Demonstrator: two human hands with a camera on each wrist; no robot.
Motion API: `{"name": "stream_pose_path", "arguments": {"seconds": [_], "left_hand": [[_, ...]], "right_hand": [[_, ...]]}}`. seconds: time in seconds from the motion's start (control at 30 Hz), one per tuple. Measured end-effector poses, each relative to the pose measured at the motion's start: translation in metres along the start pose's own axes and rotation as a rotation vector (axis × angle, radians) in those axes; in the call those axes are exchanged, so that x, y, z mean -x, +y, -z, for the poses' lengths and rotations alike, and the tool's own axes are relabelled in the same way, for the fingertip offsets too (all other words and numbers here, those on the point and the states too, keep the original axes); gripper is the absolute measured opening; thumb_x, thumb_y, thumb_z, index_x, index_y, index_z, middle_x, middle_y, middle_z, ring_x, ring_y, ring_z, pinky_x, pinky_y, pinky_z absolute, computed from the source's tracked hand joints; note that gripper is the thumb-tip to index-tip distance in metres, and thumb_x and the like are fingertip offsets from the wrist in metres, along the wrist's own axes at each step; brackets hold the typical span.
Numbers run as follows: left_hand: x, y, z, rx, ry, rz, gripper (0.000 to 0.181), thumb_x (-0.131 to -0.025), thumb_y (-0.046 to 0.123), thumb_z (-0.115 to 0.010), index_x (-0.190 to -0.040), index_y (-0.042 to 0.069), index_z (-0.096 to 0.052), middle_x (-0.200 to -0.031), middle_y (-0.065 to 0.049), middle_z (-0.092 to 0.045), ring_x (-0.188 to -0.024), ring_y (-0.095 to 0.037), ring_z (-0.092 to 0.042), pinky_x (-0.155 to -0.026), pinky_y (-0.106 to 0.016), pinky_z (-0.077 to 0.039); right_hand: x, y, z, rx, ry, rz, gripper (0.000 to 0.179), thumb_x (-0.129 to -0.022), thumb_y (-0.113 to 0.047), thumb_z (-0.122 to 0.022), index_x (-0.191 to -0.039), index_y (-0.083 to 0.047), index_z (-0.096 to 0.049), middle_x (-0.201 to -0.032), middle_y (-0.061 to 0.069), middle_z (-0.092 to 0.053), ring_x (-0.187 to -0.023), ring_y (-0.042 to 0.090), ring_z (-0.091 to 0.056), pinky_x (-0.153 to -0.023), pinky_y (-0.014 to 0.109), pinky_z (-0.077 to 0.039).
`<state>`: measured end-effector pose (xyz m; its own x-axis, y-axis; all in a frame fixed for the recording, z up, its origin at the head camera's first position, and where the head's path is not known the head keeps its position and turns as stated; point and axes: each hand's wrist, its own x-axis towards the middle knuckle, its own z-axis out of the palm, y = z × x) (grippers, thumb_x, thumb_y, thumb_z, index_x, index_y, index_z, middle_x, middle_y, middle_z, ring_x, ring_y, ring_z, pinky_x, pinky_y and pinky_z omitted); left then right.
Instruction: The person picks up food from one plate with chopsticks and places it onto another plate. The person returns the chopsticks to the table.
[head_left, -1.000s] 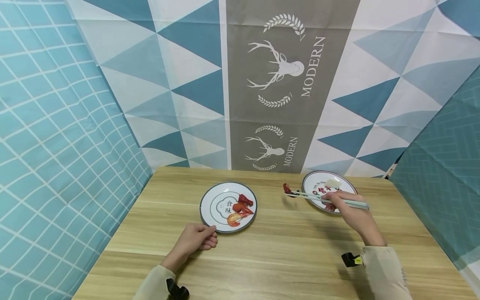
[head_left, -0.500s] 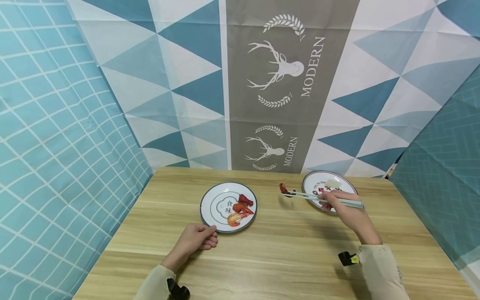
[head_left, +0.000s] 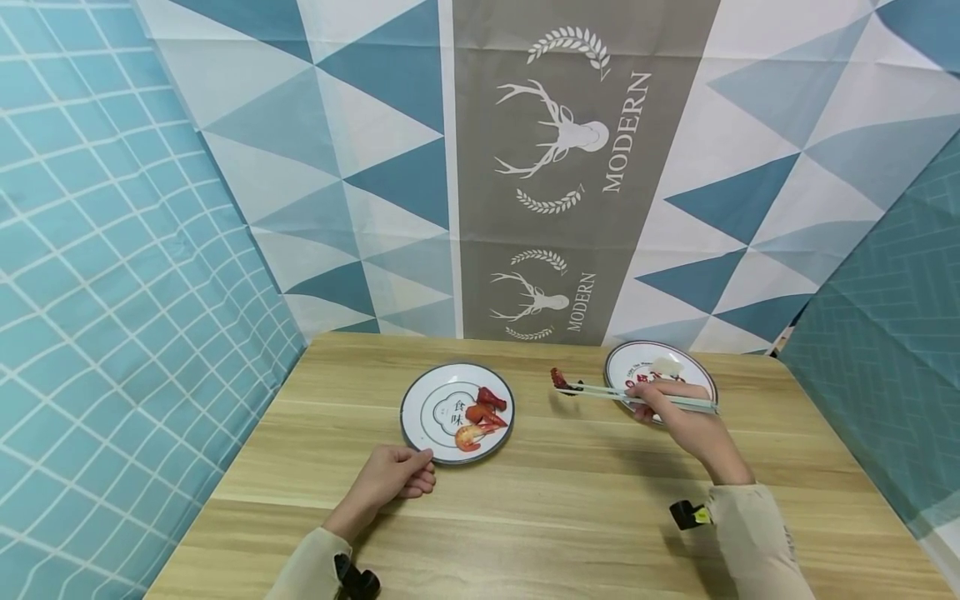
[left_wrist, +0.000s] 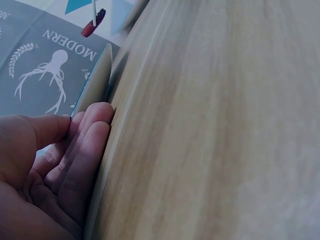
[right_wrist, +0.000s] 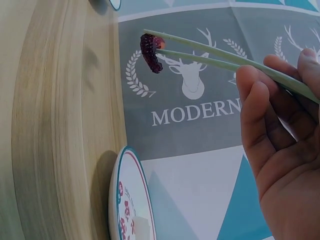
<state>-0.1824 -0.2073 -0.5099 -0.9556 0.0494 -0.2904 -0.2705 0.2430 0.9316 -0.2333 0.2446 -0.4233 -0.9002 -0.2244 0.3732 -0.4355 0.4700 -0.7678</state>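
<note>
My right hand [head_left: 686, 421] holds a pair of pale green chopsticks [right_wrist: 270, 72]. Their tips grip a dark red, curved, bumpy piece of food [right_wrist: 150, 52] above the table, between two plates. With thumb and fingers, my left hand [head_left: 393, 479] pinches the near rim of the left plate [head_left: 423, 408], which is white with a dark edge. On that plate's right side lie an orange shrimp [head_left: 471, 437] and red food pieces [head_left: 487, 408]. Part of the right plate [head_left: 621, 363] is hidden behind my right hand; a pale flat piece [head_left: 666, 367] lies on it.
The plates stand on a wood-grain table [head_left: 510, 533]. A patterned cloth [head_left: 525, 167] with deer prints rises along the back edge, and tiled blue sheets [head_left: 97, 292] hang at the sides. Each sleeve cuff carries a small black camera [head_left: 356, 579].
My right hand has moved a little to the left, carrying the chopsticks and the dark red piece away from the right plate. The left hand and its plate have stayed put.
</note>
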Motion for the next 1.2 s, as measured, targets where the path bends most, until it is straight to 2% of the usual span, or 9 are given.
{"name": "stream_pose_path", "arguments": {"seconds": [0.07, 0.17, 0.27, 0.3, 0.4, 0.47, 0.77, 1.0, 1.2], "left_hand": [[-0.001, -0.001, 0.0, -0.003, 0.003, 0.0, 0.038, -0.104, 0.029, -0.063, -0.095, -0.007, -0.073, -0.077, -0.008, -0.076, -0.065, -0.012, -0.072, -0.063, -0.027, -0.064], [-0.001, -0.001, 0.0, -0.004, 0.007, -0.002, 0.038, -0.104, 0.028, -0.063, -0.096, -0.007, -0.073, -0.077, -0.008, -0.076, -0.065, -0.013, -0.072, -0.062, -0.027, -0.064], [-0.001, -0.002, 0.001, 0.0, 0.006, -0.007, 0.038, -0.104, 0.028, -0.063, -0.096, -0.008, -0.073, -0.077, -0.008, -0.076, -0.065, -0.012, -0.072, -0.063, -0.027, -0.064], [-0.001, -0.002, 0.001, 0.004, 0.001, -0.008, 0.038, -0.104, 0.028, -0.063, -0.095, -0.007, -0.073, -0.077, -0.008, -0.076, -0.065, -0.012, -0.072, -0.063, -0.026, -0.064], [-0.001, -0.001, 0.002, 0.016, -0.016, -0.015, 0.038, -0.104, 0.029, -0.063, -0.095, -0.007, -0.073, -0.076, -0.007, -0.076, -0.066, -0.012, -0.072, -0.063, -0.026, -0.064], [0.0, 0.0, 0.002, 0.021, -0.027, -0.017, 0.038, -0.104, 0.029, -0.063, -0.095, -0.007, -0.073, -0.076, -0.007, -0.076, -0.066, -0.012, -0.073, -0.063, -0.026, -0.064], [0.001, 0.0, 0.001, 0.011, -0.022, -0.008, 0.038, -0.103, 0.029, -0.064, -0.095, -0.007, -0.074, -0.077, -0.007, -0.076, -0.066, -0.011, -0.072, -0.064, -0.026, -0.064], [0.002, 0.0, 0.002, 0.014, -0.024, -0.017, 0.04, -0.104, 0.03, -0.064, -0.097, -0.008, -0.073, -0.078, -0.008, -0.076, -0.066, -0.012, -0.072, -0.063, -0.026, -0.064], [0.001, 0.0, 0.001, 0.007, -0.029, -0.016, 0.039, -0.104, 0.03, -0.063, -0.096, -0.007, -0.073, -0.077, -0.007, -0.076, -0.065, -0.012, -0.072, -0.062, -0.026, -0.064]], "right_hand": [[-0.001, 0.0, 0.0, 0.005, -0.003, 0.009, 0.029, -0.108, -0.017, -0.055, -0.099, -0.002, -0.078, -0.081, 0.016, -0.074, -0.07, 0.014, -0.069, -0.065, 0.023, -0.061], [-0.003, 0.001, -0.002, 0.023, -0.006, 0.023, 0.029, -0.108, -0.017, -0.055, -0.098, -0.003, -0.078, -0.079, 0.011, -0.074, -0.069, 0.014, -0.069, -0.08, 0.011, -0.055], [-0.004, 0.0, -0.004, 0.021, -0.009, 0.038, 0.028, -0.108, -0.016, -0.055, -0.098, -0.003, -0.078, -0.078, 0.01, -0.074, -0.069, 0.012, -0.068, -0.084, 0.004, -0.05], [-0.004, 0.0, -0.005, 0.01, -0.013, 0.042, 0.027, -0.107, -0.015, -0.056, -0.099, -0.002, -0.078, -0.079, 0.012, -0.074, -0.069, 0.011, -0.068, -0.084, 0.006, -0.051], [-0.004, -0.002, -0.007, -0.041, -0.03, 0.044, 0.027, -0.107, -0.014, -0.055, -0.1, 0.001, -0.077, -0.081, 0.017, -0.073, -0.072, 0.009, -0.068, -0.071, 0.017, -0.059], [-0.004, -0.002, -0.008, -0.064, -0.038, 0.04, 0.027, -0.107, -0.013, -0.055, -0.101, 0.001, -0.077, -0.082, 0.018, -0.072, -0.073, 0.009, -0.069, -0.067, 0.022, -0.062], [-0.006, -0.006, -0.011, -0.091, -0.031, 0.044, 0.025, -0.107, -0.015, -0.057, -0.1, -0.004, -0.078, -0.082, 0.017, -0.073, -0.073, 0.011, -0.07, -0.067, 0.024, -0.062], [-0.008, -0.006, -0.015, -0.134, -0.04, 0.037, 0.027, -0.107, -0.016, -0.056, -0.1, -0.002, -0.078, -0.081, 0.001, -0.073, -0.073, 0.013, -0.071, -0.067, 0.026, -0.063], [-0.009, -0.007, -0.018, -0.145, -0.054, 0.042, 0.026, -0.107, -0.014, -0.057, -0.1, -0.001, -0.078, -0.082, -0.001, -0.073, -0.072, 0.015, -0.07, -0.067, 0.026, -0.062]]}}
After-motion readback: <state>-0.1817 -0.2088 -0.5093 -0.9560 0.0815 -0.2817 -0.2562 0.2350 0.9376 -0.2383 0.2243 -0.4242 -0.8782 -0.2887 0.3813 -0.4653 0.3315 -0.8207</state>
